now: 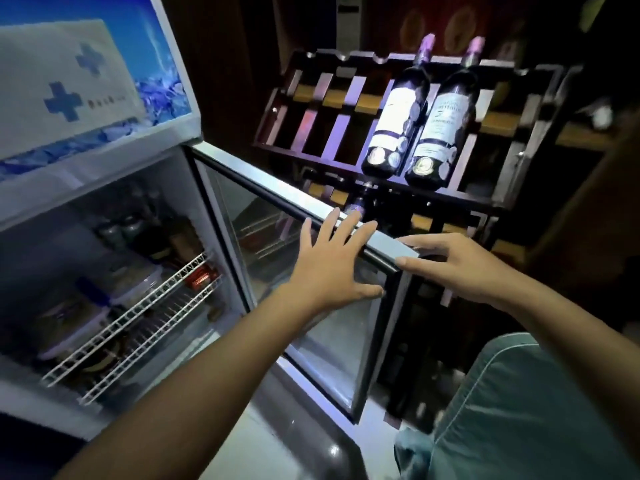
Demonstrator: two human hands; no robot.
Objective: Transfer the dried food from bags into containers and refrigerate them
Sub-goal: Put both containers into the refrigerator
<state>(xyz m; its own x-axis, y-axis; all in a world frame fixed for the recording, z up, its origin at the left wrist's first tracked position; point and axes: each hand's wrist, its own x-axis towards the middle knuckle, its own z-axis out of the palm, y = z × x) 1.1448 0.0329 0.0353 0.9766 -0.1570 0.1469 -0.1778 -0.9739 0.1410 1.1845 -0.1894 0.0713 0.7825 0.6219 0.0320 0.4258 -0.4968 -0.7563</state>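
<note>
Door: the fridge door (311, 271) stands open to the right, top edge running far-left to near-right.
Hands: your left hand (332, 268) presses flat on the glass; your right hand (460, 265) pinches the near corner, nearer the free edge.
Containers: containers (69, 323) sit on the wire shelf (138, 317), left of both hands.

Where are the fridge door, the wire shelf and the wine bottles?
Fridge door (346, 327): head view, on its glass pane.
Wire shelf (138, 317): head view, on its white front rail.
Wine bottles (394, 116): head view, on the left bottle's white label.
</note>
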